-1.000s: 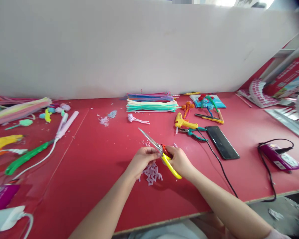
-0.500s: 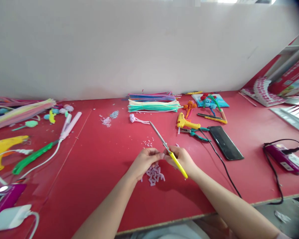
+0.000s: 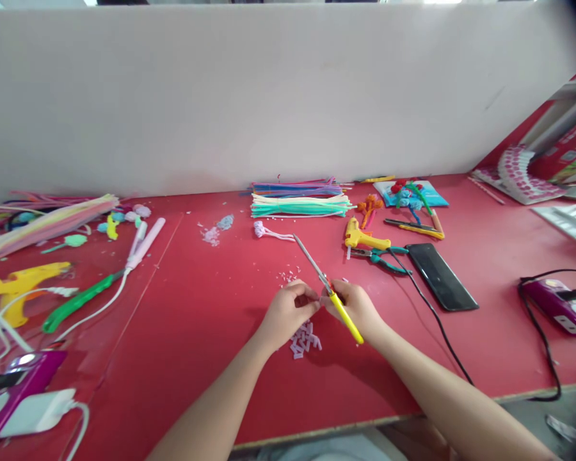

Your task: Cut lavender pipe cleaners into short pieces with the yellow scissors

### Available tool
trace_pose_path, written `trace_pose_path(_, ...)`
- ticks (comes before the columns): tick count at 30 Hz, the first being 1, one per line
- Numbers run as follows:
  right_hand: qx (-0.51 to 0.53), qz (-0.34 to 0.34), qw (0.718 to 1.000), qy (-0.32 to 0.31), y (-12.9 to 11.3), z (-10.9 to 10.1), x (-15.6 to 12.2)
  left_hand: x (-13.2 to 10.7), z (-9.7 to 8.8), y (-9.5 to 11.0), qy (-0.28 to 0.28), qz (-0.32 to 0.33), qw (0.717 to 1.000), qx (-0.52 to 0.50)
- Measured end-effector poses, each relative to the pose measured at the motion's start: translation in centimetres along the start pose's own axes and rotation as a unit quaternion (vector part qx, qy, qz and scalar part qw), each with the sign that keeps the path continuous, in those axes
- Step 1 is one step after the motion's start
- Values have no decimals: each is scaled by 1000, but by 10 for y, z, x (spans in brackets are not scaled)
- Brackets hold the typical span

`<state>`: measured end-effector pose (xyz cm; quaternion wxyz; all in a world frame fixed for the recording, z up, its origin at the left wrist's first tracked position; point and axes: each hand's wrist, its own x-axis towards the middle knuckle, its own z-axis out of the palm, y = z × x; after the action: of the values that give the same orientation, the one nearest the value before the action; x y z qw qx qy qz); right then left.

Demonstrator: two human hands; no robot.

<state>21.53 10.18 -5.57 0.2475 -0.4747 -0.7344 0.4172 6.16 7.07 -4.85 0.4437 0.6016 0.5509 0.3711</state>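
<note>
1. Head view: your right hand (image 3: 358, 307) is closed around the yellow handle of the scissors (image 3: 322, 279). Their blades lie together and point up and away to your left, over the red table (image 3: 196, 307).
2. Your left hand (image 3: 288, 314) is curled, with thumb and fingertips pinched together just beside the scissors' pivot. What they pinch is too small to tell.
3. A pile of lilac cut pieces (image 3: 306, 339) lies on the table just below your hands, nearer your left one.
4. Past the blade tip lies a lilac pipe-cleaner flower (image 3: 264, 230). Behind it, a stack of pipe cleaners (image 3: 300, 200) lies near the white wall.
5. To your right, a yellow glue gun (image 3: 362, 238), teal pliers (image 3: 383, 257) and a black phone (image 3: 441, 276) lie near one another.
</note>
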Motion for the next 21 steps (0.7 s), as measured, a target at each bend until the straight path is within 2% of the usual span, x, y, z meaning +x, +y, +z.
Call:
trace_pose_path(5, -93, -28, 995, 34, 1, 2, 1, -1, 5, -1, 39, 50, 993, 102)
trace_pose_path(10, -109, -29, 993, 43, 3, 5, 0, -2, 9, -3, 53, 38, 994, 89)
trace_pose_path(13, -112, -30, 992, 40, 4, 4, 1, -2, 9, -5, 55, 20, 998, 17)
trace_pose_path(16, -143, -20, 989, 37, 3, -1, 1, 2, 3, -8, 67, -36, 992, -102)
trace_pose_path(19, -202, -12, 979, 37, 0, -7, 0, 6, -7, -13, 117, -88, 961, -234)
trace_pose_path(21, -243, -14, 969, 41, -2, -8, -1, 8, -11, -14, 157, -94, 936, -301)
